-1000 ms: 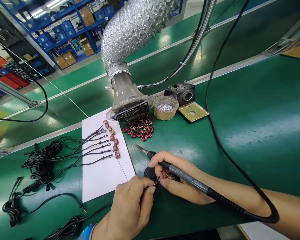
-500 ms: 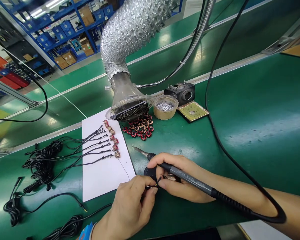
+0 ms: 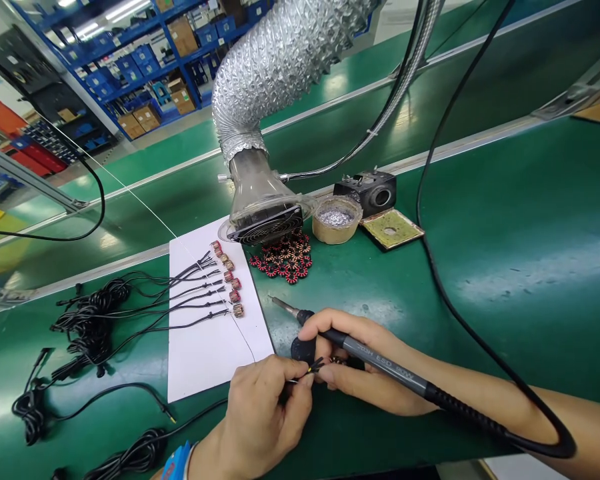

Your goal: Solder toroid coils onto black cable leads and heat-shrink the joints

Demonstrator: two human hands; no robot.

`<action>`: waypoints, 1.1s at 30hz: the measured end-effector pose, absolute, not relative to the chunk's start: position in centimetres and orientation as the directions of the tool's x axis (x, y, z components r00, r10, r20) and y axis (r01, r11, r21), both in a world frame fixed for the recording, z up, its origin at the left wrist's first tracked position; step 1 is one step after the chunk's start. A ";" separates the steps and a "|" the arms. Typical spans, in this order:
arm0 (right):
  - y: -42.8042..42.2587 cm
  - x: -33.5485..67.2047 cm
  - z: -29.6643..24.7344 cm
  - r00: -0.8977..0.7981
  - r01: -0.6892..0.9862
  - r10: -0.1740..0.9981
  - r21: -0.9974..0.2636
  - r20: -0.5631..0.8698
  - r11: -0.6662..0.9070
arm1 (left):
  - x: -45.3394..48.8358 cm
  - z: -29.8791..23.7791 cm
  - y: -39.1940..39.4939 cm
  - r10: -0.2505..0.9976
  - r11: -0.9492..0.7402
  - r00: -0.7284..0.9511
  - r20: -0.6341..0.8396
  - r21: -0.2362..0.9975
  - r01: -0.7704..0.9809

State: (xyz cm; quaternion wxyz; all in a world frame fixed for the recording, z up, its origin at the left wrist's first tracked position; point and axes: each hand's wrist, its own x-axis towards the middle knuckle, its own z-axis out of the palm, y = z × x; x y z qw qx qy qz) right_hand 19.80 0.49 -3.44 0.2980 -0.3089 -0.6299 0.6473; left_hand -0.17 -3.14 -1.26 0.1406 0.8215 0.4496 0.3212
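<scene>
On the desk [image 3: 505,220], a white sheet [image 3: 205,360] could scorch if the soldering iron [image 3: 380,363], clamped in the right hand [image 3: 367,388], swings. The left hand [image 3: 265,407] pinches slim wire ends [image 3: 313,368] between both hands; a loosened grip could let them slip or splay.

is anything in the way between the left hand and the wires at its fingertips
Nothing visible: the left hand pinches the wires directly, their ends sticking out past its fingertips. The soldering iron in the right hand lies beyond them, its tip apart from both.
</scene>
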 end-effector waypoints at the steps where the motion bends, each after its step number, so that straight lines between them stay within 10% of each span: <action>1: 0.4 19.8 -3.4 -0.630 0.000 0.776 -1.000 -0.016 -0.020 | -0.1 -1.2 -3.1 0.823 -0.564 0.393 0.410 0.517 0.644; 33: 0.7 20.1 -3.1 -0.505 0.081 0.666 -0.737 0.550 0.671 | -0.5 -1.2 -2.9 0.882 -0.443 0.429 0.197 0.660 0.607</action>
